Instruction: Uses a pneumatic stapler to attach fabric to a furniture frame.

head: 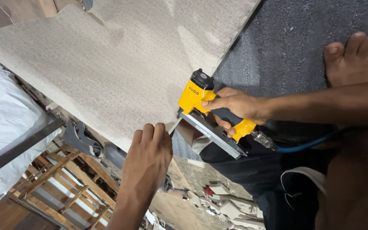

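Note:
My right hand (235,106) grips a yellow and black pneumatic staple gun (205,108), its nose at the lower edge of a beige textured fabric (116,64) stretched over a panel. A blue air hose (307,145) runs from the gun's handle to the right. My left hand (148,155) presses its fingertips against the fabric's edge just left of the gun's nose, pulling the cloth down over the rim.
A dark grey sheet (286,38) lies to the right of the fabric, with a bare foot (356,57) on it. Below are a wooden frame (64,179), a white plastic bag (5,115) and scattered wood scraps (226,204).

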